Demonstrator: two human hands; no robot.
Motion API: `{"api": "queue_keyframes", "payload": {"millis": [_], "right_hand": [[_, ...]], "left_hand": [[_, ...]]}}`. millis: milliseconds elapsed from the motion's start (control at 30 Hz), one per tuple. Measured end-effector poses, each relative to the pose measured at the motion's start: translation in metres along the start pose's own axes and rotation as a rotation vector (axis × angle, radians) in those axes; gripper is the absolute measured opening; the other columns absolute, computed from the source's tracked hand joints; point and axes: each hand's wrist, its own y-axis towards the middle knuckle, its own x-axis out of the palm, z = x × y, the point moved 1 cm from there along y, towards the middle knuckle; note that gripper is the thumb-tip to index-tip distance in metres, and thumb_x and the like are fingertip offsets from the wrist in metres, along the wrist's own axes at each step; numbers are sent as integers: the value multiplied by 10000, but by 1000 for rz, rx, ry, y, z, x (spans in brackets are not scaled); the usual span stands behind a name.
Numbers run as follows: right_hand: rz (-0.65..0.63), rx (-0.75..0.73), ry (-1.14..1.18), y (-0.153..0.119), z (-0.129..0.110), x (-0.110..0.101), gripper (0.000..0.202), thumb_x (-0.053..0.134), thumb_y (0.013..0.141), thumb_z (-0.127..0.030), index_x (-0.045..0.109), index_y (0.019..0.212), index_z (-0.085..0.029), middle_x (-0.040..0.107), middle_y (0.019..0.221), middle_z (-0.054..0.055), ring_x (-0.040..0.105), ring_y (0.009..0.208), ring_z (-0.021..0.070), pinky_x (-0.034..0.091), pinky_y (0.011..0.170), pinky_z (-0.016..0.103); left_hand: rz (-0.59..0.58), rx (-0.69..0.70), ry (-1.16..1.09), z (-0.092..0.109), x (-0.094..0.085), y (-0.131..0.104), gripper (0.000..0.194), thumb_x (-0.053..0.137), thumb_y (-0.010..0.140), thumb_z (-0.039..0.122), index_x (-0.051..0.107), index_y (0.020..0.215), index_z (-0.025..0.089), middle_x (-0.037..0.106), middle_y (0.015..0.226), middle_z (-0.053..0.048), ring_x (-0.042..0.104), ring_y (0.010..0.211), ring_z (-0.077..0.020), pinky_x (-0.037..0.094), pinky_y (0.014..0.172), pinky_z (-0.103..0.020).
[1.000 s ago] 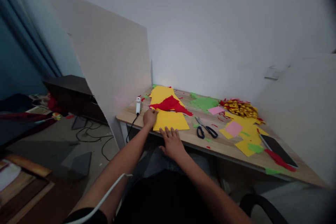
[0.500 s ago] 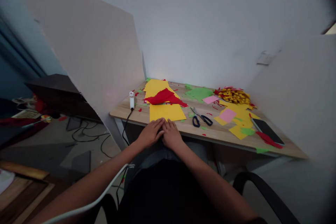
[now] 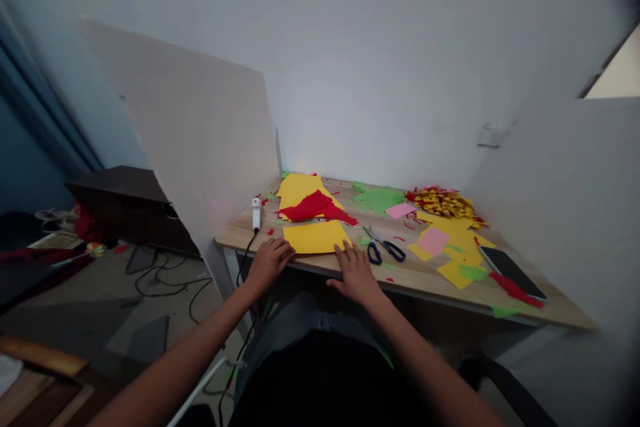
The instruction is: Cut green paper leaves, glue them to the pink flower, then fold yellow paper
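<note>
A yellow sheet of paper (image 3: 316, 237) lies at the table's front edge. My left hand (image 3: 270, 263) is at its near left corner, fingers bent together over the corner; the thumb's hold is partly hidden. My right hand (image 3: 356, 273) rests its spread fingertips on the near right corner, thumb apart. Behind the sheet, a crumpled piece of red paper (image 3: 314, 205) lies over more yellow paper (image 3: 300, 185). Close to my right hand are scissors (image 3: 384, 245) with dark handles, lying with the blades slightly apart.
On the wooden table (image 3: 420, 280) are green paper (image 3: 381, 199), pink paper (image 3: 433, 241), a yellow-red paper heap (image 3: 443, 203) and scraps. A phone (image 3: 513, 272) lies at right. A white corded device (image 3: 257, 213) stands at left, near a white panel (image 3: 210, 120).
My hands, together at the sheet's near edge before, have moved apart to its two near corners. The view has tilted slightly upward.
</note>
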Motion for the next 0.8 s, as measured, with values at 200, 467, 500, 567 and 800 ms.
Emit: {"api": "queue_keyframes", "payload": {"millis": [200,467,500,567,800], "right_hand": [[396,-101,341,21,-4,-27,300,503,968,-253,717,1167,-185,724,1211,124,630,1161,243,452,1051,374],[748,157,1131,-23,-5,-74,351,621,887,-509,699,851,-168,729,723,30,662,650,174,525,601,259],[708,166,1204,-30,-7,-78,349,650,861,-515,693,828,-170,722,698,24,654,622,170,520,578,255],[610,160,1303,-40,-13,-85,335,698,821,-510,694,815,-175,728,696,25,661,618,172,533,581,261],[560,174,1351,-57,-24,-119,357,784,738,-497,757,886,-174,788,858,77,725,738,221,592,630,313]], "left_hand": [[350,-12,-373,36,-38,39,211,572,940,386,701,884,230,702,1011,-75,632,1048,-236,481,980,-394],[332,-322,-1190,84,-79,54,724,756,696,637,620,1224,161,689,1236,-161,673,1090,-287,549,914,-384],[294,-365,-1257,92,-84,50,668,764,692,627,663,1141,144,731,1132,-152,701,1003,-282,564,871,-382],[290,-466,-1308,105,-95,43,559,776,695,597,713,1014,142,767,957,-119,718,826,-249,582,754,-359],[186,-420,-1117,128,-117,26,325,782,730,490,755,796,173,749,769,-61,652,646,-168,488,516,-241]]}}
